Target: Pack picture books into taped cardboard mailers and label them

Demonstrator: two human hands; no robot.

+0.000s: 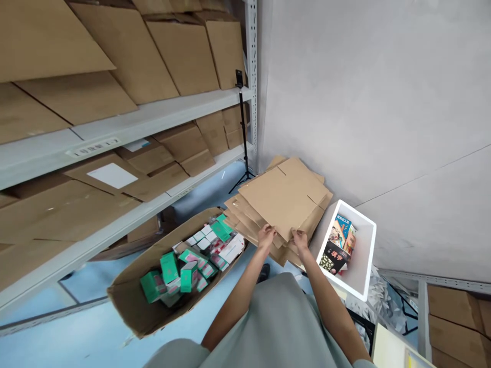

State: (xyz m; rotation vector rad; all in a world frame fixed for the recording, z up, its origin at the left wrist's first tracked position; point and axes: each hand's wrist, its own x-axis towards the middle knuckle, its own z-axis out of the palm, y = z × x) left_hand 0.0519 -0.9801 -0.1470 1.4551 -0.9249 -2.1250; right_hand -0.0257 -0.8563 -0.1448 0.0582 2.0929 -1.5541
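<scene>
A flattened cardboard box point(286, 197) lies on top of a stack of similar flattened boxes point(245, 217), tilted toward me. Its near edge is pinched by my left hand point(266, 236) at the left corner. A little further right, my right hand point(299, 239) grips the same edge, thumb on top. The fingers beneath the sheet are hidden. Left of my hands stands a long open carton point(132, 276) holding several small green-and-white boxes point(187, 276). Close to my right hand is a white foam box point(362, 255) with books point(337, 250) inside.
Metal shelving point(153, 209) packed with brown cartons point(184, 56) runs along the left. A black tripod point(244, 133) stands in the corner by the grey wall point(368, 92). At the lower right are another shelf with cartons point(456, 327) and a heap of white scraps point(387, 301).
</scene>
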